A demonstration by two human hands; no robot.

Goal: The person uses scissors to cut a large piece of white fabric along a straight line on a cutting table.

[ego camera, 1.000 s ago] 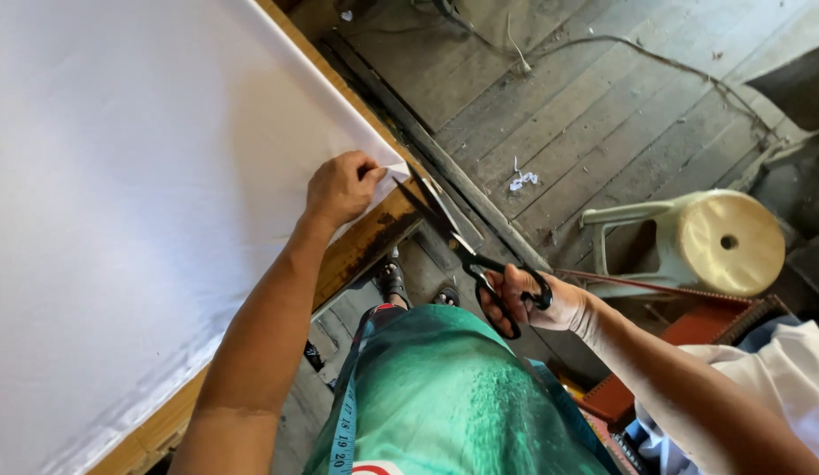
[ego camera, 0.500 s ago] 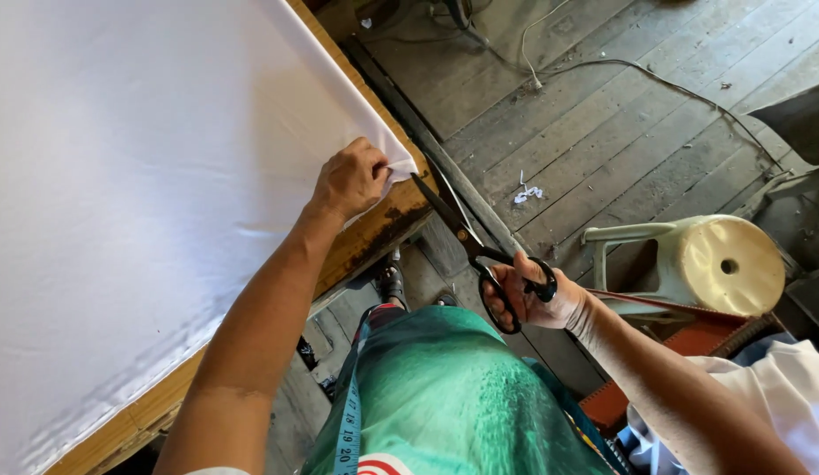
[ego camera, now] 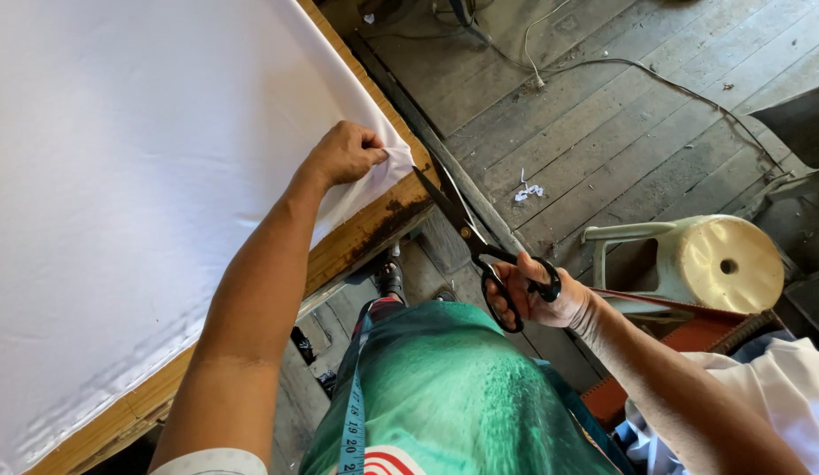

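The left hand (ego camera: 343, 154) pinches the white cloth (ego camera: 119, 176) at the near right corner of the desk (ego camera: 374, 224), its fingertips hidden in the fold. The right hand (ego camera: 537, 295) grips black scissors (ego camera: 475, 242) through the loops; the blade tips meet the cloth edge, how far parted is hard to tell. A cream stool (ego camera: 691, 259) stands on the plank floor (ego camera: 621, 123).

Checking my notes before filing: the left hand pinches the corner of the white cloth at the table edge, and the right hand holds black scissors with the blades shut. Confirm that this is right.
Not quite. In the head view the scissors in the right hand have their blades open, not shut, with the tips at the table edge. The left hand does pinch the corner of the white cloth there.
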